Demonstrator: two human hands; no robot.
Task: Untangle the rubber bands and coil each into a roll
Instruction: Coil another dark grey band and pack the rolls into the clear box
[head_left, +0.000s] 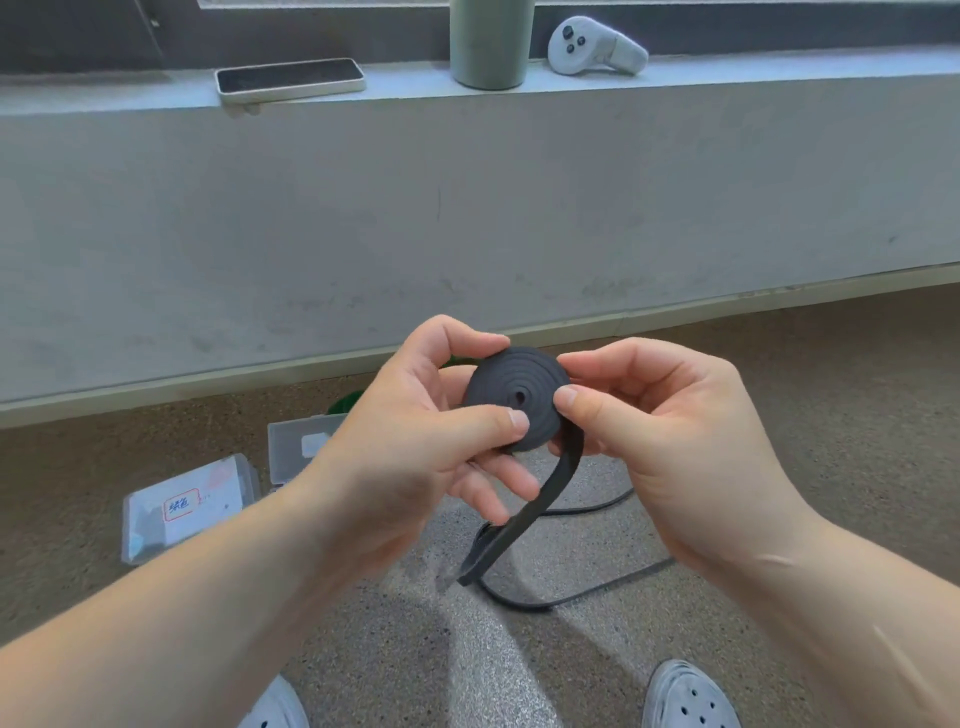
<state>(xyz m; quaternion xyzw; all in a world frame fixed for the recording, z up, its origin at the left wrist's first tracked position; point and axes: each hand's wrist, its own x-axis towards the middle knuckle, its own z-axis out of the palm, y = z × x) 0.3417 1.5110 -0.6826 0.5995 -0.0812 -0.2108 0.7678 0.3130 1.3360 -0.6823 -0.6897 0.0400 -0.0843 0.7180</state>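
Speckled brown-grey floor (363, 649) below a grey concrete window ledge (467, 156). Left hand (415, 452) and right hand (675, 441) each pinch the flat black rubber-band coil (511, 384) at mid-air; its tail trails to the floor.

Speckled floor (779, 415): boxes (187, 506), band tail (597, 590).

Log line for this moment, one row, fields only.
step: coiling black band | left hand: pinching roll | right hand: thumb on roll, feeding tail | uncoiled: tail trails to floor | state: roll unfinished
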